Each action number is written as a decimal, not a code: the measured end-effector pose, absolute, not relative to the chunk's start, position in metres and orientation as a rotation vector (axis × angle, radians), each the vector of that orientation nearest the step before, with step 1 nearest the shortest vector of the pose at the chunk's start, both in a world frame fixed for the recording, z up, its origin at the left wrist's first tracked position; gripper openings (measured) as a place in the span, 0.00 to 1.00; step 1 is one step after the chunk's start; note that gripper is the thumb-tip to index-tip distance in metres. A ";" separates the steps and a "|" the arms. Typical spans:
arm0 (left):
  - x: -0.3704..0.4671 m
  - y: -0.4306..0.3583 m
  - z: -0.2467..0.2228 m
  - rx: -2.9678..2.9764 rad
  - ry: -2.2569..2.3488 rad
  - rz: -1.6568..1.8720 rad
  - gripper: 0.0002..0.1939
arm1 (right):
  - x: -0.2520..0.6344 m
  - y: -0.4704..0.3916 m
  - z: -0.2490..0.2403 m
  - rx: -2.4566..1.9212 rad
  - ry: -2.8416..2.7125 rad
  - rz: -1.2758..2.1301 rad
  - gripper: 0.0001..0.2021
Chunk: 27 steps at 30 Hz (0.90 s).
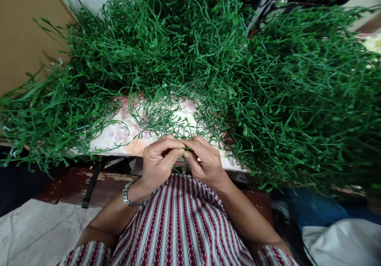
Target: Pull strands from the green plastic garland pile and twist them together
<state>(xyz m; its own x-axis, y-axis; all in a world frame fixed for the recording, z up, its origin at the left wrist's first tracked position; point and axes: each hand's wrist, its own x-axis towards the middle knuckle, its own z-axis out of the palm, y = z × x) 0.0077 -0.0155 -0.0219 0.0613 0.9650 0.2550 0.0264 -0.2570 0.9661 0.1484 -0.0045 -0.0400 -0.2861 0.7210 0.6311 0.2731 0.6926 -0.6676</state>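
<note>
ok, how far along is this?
Done: can't tell; nothing marks any heap as finished. In hand: a thin green piece, left hand and right hand pinching it. Left: maybe plenty, given the big green heaps on the floral cloth.

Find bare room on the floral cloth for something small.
Best patch: floral cloth between left heap and left hand, along the front edge. A smaller sliver lies between right hand and right heap. Crowded: cloth's middle, under loose stems, and the back, under the back heap.
</note>
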 end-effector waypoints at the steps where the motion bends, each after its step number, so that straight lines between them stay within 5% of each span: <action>1: 0.008 -0.017 -0.021 1.514 1.066 1.361 0.02 | 0.148 -0.006 -0.041 -0.792 -1.831 0.583 0.08; 5: 0.008 -0.023 -0.018 1.672 1.077 1.276 0.04 | 0.150 -0.008 -0.045 -0.806 -1.801 0.691 0.05; 11: 0.002 -0.017 -0.017 2.123 1.256 1.065 0.05 | 0.161 -0.003 -0.035 -0.864 -2.189 0.206 0.08; 16: -0.005 -0.010 -0.016 2.442 1.150 0.789 0.08 | 0.168 0.002 -0.025 -0.804 -2.428 0.117 0.11; 27: -0.007 -0.004 -0.019 1.418 1.048 1.041 0.09 | 0.156 0.002 -0.032 -0.763 -2.072 0.539 0.04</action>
